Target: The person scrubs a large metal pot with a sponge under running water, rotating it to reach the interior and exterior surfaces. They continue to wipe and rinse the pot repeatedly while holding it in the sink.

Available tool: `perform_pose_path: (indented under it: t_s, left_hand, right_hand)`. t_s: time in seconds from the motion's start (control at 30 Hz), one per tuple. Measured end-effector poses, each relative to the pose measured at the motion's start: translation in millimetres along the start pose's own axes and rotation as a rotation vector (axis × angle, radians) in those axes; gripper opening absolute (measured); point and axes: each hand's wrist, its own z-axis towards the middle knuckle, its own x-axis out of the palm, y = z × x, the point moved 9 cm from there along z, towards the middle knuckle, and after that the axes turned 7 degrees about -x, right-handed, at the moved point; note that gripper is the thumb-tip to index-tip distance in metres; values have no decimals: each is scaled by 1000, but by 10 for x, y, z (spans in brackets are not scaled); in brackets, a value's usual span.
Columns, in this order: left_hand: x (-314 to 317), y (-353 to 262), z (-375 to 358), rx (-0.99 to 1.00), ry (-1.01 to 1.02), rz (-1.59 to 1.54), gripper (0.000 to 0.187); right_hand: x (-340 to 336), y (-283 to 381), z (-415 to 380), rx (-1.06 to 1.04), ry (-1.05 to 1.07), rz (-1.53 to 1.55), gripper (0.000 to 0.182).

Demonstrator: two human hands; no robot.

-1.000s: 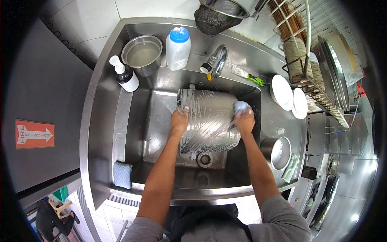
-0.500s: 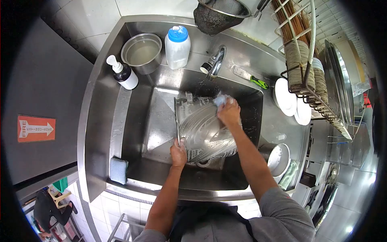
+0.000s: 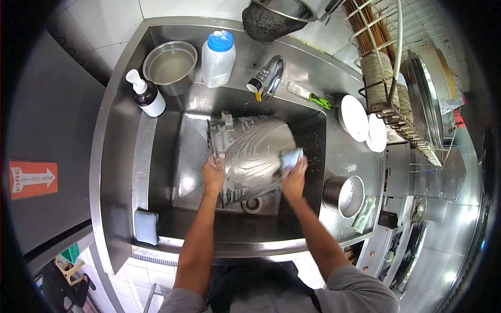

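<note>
A large stainless steel pot [image 3: 255, 151], streaked with suds, lies on its side in the sink [image 3: 190, 172]. My left hand [image 3: 213, 175] is closed on the pot's rim at the left, thumb on the outer wall. In my right hand [image 3: 295, 180] is a light blue sponge [image 3: 291, 157], at the right end of the pot near its base. A small metal handle [image 3: 227, 121] sticks out at the pot's upper left. The drain [image 3: 252, 204] shows just below the pot.
Behind the sink stand a metal container of liquid [image 3: 170, 65], a pump bottle [image 3: 148, 96], a blue-capped jar [image 3: 218, 57] and the faucet [image 3: 271, 78]. White bowls [image 3: 354, 117] and a small pot [image 3: 344, 196] sit right. Another sponge [image 3: 146, 227] rests front left. A rack [image 3: 386, 88] overhangs.
My right hand has moved the sponge down from the pot's upper right to its right end. The pot has shifted and turned slightly, with my left hand still on its rim.
</note>
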Motion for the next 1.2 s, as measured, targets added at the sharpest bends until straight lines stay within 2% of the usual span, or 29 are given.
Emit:
perform_pose_path:
  t_s: [0.07,0.13,0.17,0.2,0.23,0.27,0.3,0.37,0.43,0.5,0.53,0.6,0.63,0.67,0.7,0.73,0.77,0.8,0.9,0.97,1.0,1.07,1.1,1.13,1.17,1.2]
  left_hand:
    - [-125,12,-31,-20,37,11,26]
    - [-245,-55,-27,-12,57,130,26]
    - [-274,-43,-7,-9,56,136,26]
    - [-317,-98,12,78,13,113,27]
    - [-353,-103,-44,148,-26,92,27]
    - [-348,-50,-105,123,-22,98,27]
    - [-352,-17,-123,48,-22,133,28]
    - [-375,-51,-33,8,-21,169,28]
    - [-364,7,-31,-23,-19,225,29]
    - [-348,-2,-45,14,-8,172,28]
    - [-341,-36,-52,66,-19,147,28]
    - [-354,-46,41,132,-41,136,27]
    - [-352,12,65,154,-47,142,31]
    - [-352,72,20,165,-52,148,34]
    - [-359,77,-63,146,-53,160,34]
    - [-356,22,-72,95,-47,188,34]
    - [-365,-42,-18,60,-44,214,34]
    - [-377,-41,-12,53,-56,328,35]
    - [-375,-83,7,117,-29,222,36]
    - [-350,-86,21,111,-19,208,36]
    - [-358,-120,6,124,-15,210,35]
    - [-386,-135,-2,141,-16,220,34]
    - [-390,-106,-26,141,-14,197,33]
    - [-380,-83,-39,141,-13,171,32]
    - [-373,-74,-46,140,-20,171,32]
    - [-363,-60,-67,142,-7,163,32]
  right_hand:
    - [-11,242,-195,87,33,76,62]
    - [209,188,-275,210,169,-107,63]
    - [329,75,-6,194,110,-4,62]
    - [461,-9,402,146,112,-25,59]
    - [598,-32,828,221,247,60,53]
    - [1199,-300,1018,51,500,-47,46]
    - [876,-24,1299,250,403,99,43]
    - [558,241,1102,67,130,133,50]
    - [303,410,384,79,67,-25,59]
    - [310,734,-429,19,387,-248,64]
    - [355,730,-387,13,378,-249,64]
    - [387,732,-215,63,156,-158,65]
    - [402,661,184,56,52,-201,65]
    - [510,478,581,109,52,-240,62]
    - [683,247,923,227,164,-155,58]
    - [746,154,1218,450,352,81,54]
    - [762,145,1128,452,344,92,54]
    - [673,222,984,330,226,101,55]
    - [268,548,36,42,-30,-31,58]
    - [195,721,-514,202,140,-9,60]
    - [281,639,-426,195,139,-8,60]
    - [484,-57,-212,550,-88,213,60]
    - [569,-192,215,452,0,150,58]
    - [536,-11,800,391,220,228,56]
    - [758,-110,1194,237,257,129,51]
    - [1111,-240,1469,66,392,79,51]
